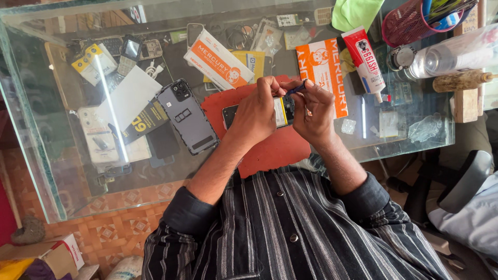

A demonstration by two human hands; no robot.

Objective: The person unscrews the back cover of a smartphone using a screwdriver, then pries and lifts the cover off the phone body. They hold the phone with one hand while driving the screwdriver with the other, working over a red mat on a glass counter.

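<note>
On the glass desk (pixel 62 171), a grey phone back cover (pixel 188 117) lies loose toward the left, just off the red mat (pixel 270 153). Your left hand (pixel 255 115) clamps the opened phone (pixel 280 110) flat on that mat to steady it. Your right hand (pixel 313 111) pinches a thin blue tool (pixel 296 89), tip on the phone's top edge.

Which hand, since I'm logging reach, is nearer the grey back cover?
Left. The left hand, holding the opened phone, is just right of the grey back cover; the right hand, gripping a blue tool, is farther right, past the phone.
</note>
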